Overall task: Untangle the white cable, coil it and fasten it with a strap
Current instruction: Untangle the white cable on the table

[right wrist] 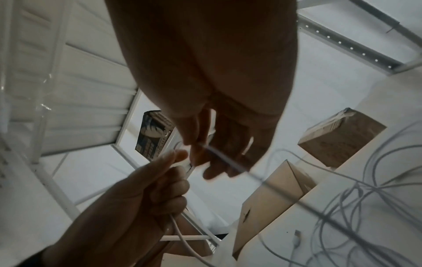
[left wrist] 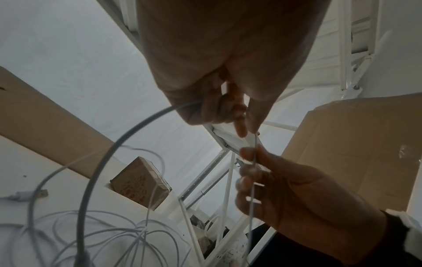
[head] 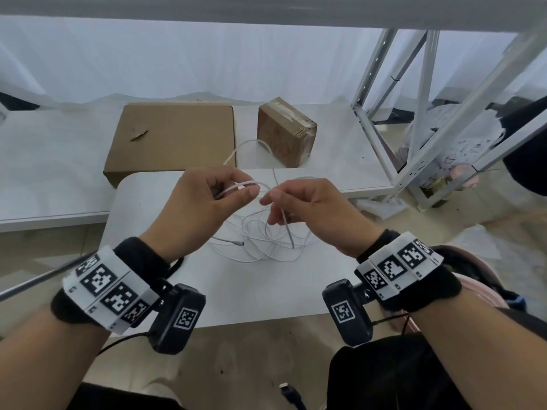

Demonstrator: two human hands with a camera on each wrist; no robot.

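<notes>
Both hands are up over the small white table [head: 165,208], close together. The left hand [head: 204,202] has its fingers curled round a stretch of the white cable [head: 266,241], thumb pressed on top. The right hand [head: 307,208] pinches a strand between thumb and fingertips, and it drops straight down to the loose tangle lying on the table below.

From the head camera, one plug end [head: 238,243] lies flat on the table at the left edge of the tangle, and another stretch of cable runs back between two cardboard boxes: one flat box [head: 171,137], one small taped box [head: 285,131] standing on its side.

The left wrist camera adds the underside of the grip: a thick arc of cable leaving the left hand's curled fingers [left wrist: 205,108]. The right wrist camera shows a printed carton [right wrist: 151,137] on a shelf, which the head camera does not pick out; its lettering is too blurred to read. The red print on the small box is also illegible. Both wristbands carry black-and-white square codes.
</notes>
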